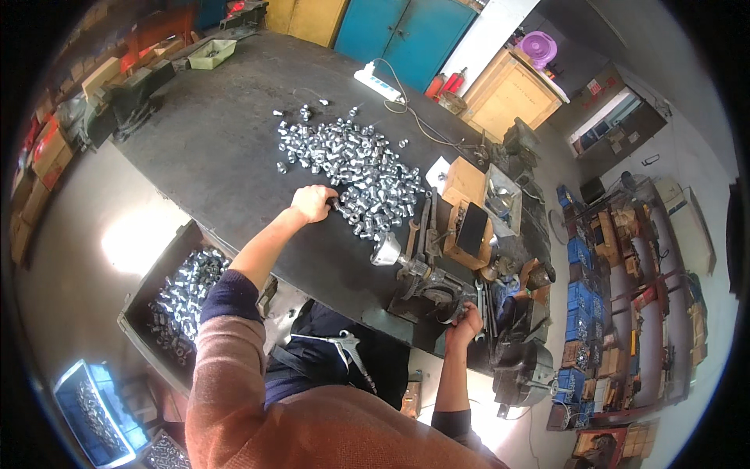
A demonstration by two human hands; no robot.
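A heap of shiny metal fittings (344,152) spreads over the middle of the dark workbench (211,141). My left hand (312,203) is at the heap's near left edge, its fingers closed on a small dark piece (334,203) whose kind I cannot make out. At the bench's front edge stands a metal bench fixture (426,277), with a shiny cup-shaped end (385,250) pointing toward the heap. My right hand (466,324) is closed around the round handwheel (451,314) at the fixture's near right end.
Wrenches (422,228) lie beside the fixture, next to a wooden box with a black top (470,228). Below the bench on the left is a bin of fittings (191,293). An air blow gun (350,353) hangs before my body. A bench grinder (525,374) stands right.
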